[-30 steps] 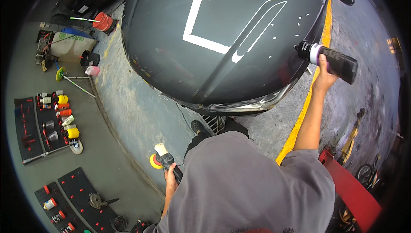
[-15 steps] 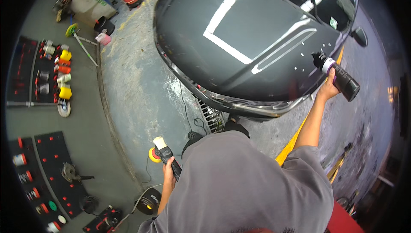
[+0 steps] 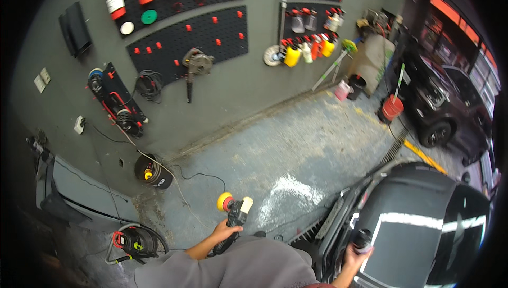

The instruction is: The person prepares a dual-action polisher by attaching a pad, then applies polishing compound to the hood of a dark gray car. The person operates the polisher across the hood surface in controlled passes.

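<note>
My left hand (image 3: 226, 232) is wrapped round the handle of a black car polisher (image 3: 238, 214). At its head sits a round yellow pad (image 3: 224, 201) with a red backing, and a pale cream grip sticks out beside it. The polisher is held in the air above the floor. On the other side, my right hand (image 3: 355, 259) grips a dark bottle (image 3: 362, 239), seen nearly end-on, over the front of a dark grey car (image 3: 407, 238). Bright light strips reflect on the bonnet.
A power cord (image 3: 201, 175) trails over the floor near a black bucket (image 3: 159, 177). A vacuum cleaner (image 3: 136, 241) stands at the lower left. Wall pegboards (image 3: 227, 29) carry bottles and tools. A red bucket (image 3: 392, 109) stands near a second dark car (image 3: 450, 103) at far right.
My view has swung left, from the bonnet toward the wall. Both hands keep hold of the polisher and the bottle. The grey car now lies at lower right.
</note>
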The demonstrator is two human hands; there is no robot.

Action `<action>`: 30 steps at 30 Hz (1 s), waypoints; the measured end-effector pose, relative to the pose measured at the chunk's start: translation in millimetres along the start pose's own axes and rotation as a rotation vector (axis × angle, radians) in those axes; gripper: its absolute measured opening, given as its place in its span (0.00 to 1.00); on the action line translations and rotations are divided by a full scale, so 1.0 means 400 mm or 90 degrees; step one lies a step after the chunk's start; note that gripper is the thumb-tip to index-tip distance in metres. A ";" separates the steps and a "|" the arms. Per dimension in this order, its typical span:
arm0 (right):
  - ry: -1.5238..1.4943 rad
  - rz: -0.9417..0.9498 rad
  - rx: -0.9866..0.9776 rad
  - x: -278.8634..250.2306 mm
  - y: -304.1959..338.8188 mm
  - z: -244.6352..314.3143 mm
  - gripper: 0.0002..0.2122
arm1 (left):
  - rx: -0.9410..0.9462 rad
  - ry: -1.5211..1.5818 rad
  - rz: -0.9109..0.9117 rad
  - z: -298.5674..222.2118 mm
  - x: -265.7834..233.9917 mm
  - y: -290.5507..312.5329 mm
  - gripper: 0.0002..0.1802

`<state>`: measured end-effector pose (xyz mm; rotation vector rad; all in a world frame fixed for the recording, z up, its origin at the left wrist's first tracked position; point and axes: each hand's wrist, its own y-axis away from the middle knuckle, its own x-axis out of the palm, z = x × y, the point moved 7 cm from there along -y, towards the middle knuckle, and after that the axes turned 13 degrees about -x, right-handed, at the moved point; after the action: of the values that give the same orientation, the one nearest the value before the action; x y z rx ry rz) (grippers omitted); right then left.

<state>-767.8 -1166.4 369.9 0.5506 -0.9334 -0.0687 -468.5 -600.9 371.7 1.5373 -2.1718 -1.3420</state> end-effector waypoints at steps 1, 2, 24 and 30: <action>0.012 -0.020 0.126 0.177 0.094 -0.197 0.22 | -0.012 0.025 -0.014 0.006 -0.054 -0.017 0.36; 0.049 0.037 0.174 0.191 0.007 -0.322 0.23 | -0.004 0.049 0.000 -0.016 -0.050 -0.052 0.35; 0.488 0.564 -1.726 3.106 0.569 -1.547 0.29 | -0.260 0.697 -0.387 -0.196 -0.334 -0.446 0.28; 0.261 0.665 -1.905 3.431 0.727 -1.807 0.17 | -0.166 0.764 -0.381 -0.433 -0.354 -0.590 0.25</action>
<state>571.1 -1009.1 1190.5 3.6993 -0.2608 0.3961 -144.4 -599.5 348.0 2.1198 -0.8147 -0.4372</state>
